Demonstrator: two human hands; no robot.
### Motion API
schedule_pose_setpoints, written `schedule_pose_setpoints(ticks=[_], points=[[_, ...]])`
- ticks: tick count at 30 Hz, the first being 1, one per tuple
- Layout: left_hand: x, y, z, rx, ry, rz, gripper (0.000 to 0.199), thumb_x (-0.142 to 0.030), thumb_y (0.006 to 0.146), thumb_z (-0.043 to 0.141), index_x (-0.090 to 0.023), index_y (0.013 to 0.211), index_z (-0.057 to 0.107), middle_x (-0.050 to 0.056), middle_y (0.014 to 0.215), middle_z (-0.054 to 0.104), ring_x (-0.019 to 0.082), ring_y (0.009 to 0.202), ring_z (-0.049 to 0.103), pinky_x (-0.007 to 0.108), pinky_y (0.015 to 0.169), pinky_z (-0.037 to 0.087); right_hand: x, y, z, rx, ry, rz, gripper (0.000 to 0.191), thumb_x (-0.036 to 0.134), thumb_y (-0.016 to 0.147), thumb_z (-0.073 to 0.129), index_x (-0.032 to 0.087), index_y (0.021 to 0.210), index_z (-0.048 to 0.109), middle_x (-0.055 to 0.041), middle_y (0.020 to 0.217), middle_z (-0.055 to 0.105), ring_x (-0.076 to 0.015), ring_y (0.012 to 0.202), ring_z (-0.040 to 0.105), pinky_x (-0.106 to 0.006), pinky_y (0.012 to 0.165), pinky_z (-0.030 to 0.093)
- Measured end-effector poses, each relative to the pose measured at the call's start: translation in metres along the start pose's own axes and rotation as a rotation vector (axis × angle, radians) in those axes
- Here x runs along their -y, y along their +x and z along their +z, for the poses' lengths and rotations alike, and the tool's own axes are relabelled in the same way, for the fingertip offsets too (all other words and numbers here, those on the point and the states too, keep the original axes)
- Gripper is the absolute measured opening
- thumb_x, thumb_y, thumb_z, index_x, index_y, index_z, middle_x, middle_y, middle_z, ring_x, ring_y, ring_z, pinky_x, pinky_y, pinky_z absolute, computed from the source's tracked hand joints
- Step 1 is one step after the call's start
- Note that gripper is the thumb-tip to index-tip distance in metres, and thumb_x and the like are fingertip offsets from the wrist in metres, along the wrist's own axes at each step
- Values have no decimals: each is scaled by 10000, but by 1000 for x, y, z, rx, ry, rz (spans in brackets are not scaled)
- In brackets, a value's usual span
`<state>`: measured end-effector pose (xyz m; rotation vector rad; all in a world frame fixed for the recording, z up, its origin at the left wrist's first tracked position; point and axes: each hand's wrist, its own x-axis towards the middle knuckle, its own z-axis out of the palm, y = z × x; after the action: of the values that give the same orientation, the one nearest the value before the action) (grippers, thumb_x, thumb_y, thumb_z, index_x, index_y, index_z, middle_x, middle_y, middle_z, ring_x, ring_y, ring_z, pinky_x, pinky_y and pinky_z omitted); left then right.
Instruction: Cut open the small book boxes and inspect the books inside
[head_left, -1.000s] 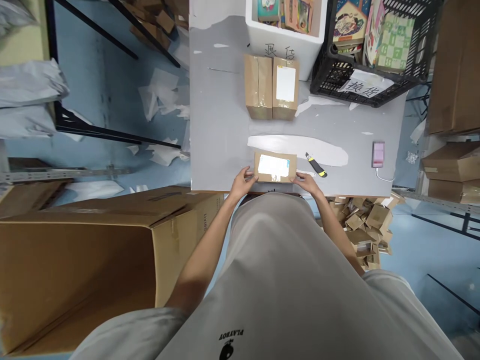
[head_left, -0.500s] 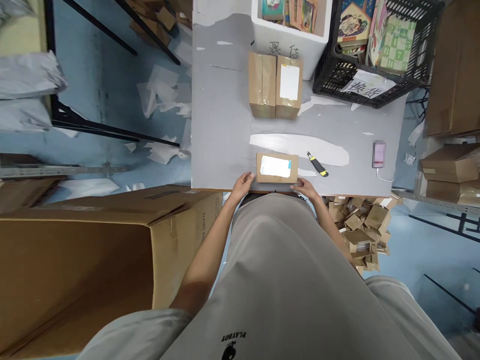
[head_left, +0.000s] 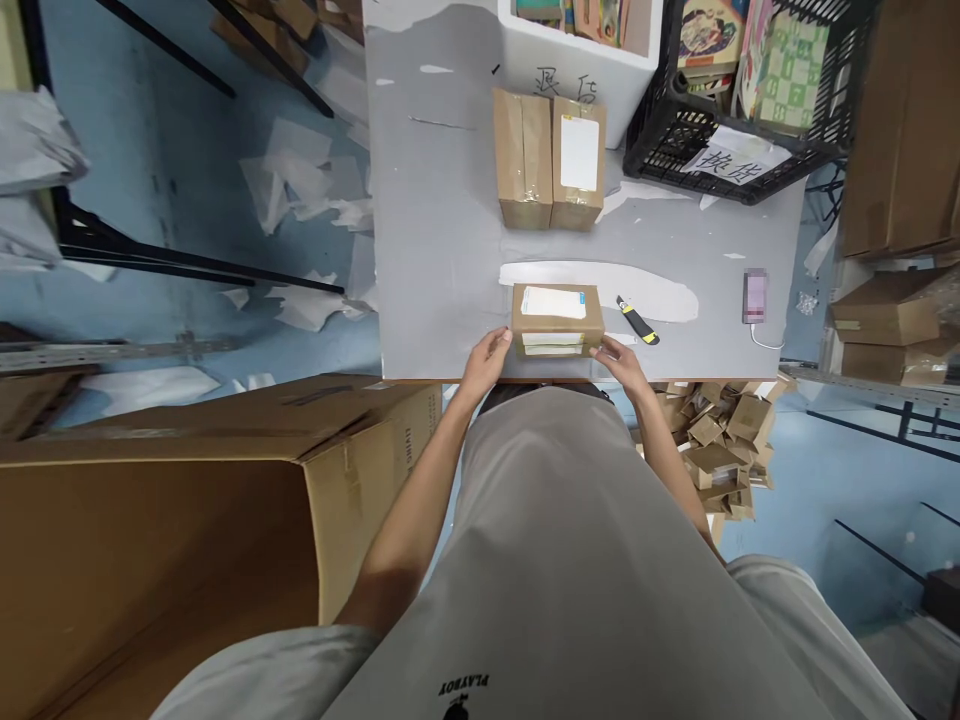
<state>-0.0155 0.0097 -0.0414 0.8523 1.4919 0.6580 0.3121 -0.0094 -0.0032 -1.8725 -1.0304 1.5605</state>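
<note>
A small cardboard box (head_left: 557,321) with a white label on top is held at the table's front edge. Its near side, with a pale printed strip, now faces me. My left hand (head_left: 486,362) grips the box's left end, and my right hand (head_left: 619,364) has fingers on its lower right corner. Just right of the box, a black and yellow utility knife (head_left: 637,320) lies on a white patch of the tabletop (head_left: 442,300). Two taped cardboard boxes (head_left: 550,165) stand side by side farther back, one with a white label.
Behind them are a white foam bin (head_left: 577,65) of books and a black crate (head_left: 675,150) with books. A phone (head_left: 755,297) on a cable lies at right. A large open carton (head_left: 375,490) is at lower left; cardboard boxes (head_left: 720,460) are piled on the floor at right.
The box has tipped so that its near side shows, with both hands at its ends. The view has shifted slightly.
</note>
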Motion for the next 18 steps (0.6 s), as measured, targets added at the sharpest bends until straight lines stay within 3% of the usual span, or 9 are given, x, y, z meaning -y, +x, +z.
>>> schedule_pose_setpoints(ticks=[3, 7, 11, 18], points=[[-12, -2, -7, 15, -49, 40, 670, -745, 1042, 622, -206, 1413, 763, 138, 1517, 770, 340, 1483, 677, 485, 1262, 546, 15, -4, 1, -35, 30, -44, 917, 751, 863, 855, 203, 1583, 708, -133, 1625, 710, -380, 1515, 648, -539, 1320, 505], [-19, -8, -10, 34, -104, 26, 678, -747, 1066, 614, -209, 1455, 753, 130, 1549, 748, 337, 1447, 703, 476, 1217, 591, 22, -6, 8, -49, -40, -54, 862, 740, 931, 788, 216, 1610, 699, -121, 1578, 736, -363, 1379, 710, -540, 1259, 557], [-17, -11, -11, 42, -94, 0, 668, -733, 1059, 637, -195, 1431, 774, 121, 1524, 764, 344, 1433, 705, 489, 1211, 598, 11, -2, 22, -61, -102, -15, 843, 750, 924, 774, 202, 1564, 734, -143, 1490, 764, -362, 1250, 744, -548, 1195, 600], [-12, -3, -7, 30, -103, 8, 626, -636, 1044, 683, -193, 1481, 758, 127, 1559, 749, 356, 1491, 671, 484, 1230, 581, -6, 15, 29, -78, -133, -7, 885, 700, 932, 768, 226, 1669, 642, -123, 1509, 735, -339, 1289, 719, -525, 1231, 574]])
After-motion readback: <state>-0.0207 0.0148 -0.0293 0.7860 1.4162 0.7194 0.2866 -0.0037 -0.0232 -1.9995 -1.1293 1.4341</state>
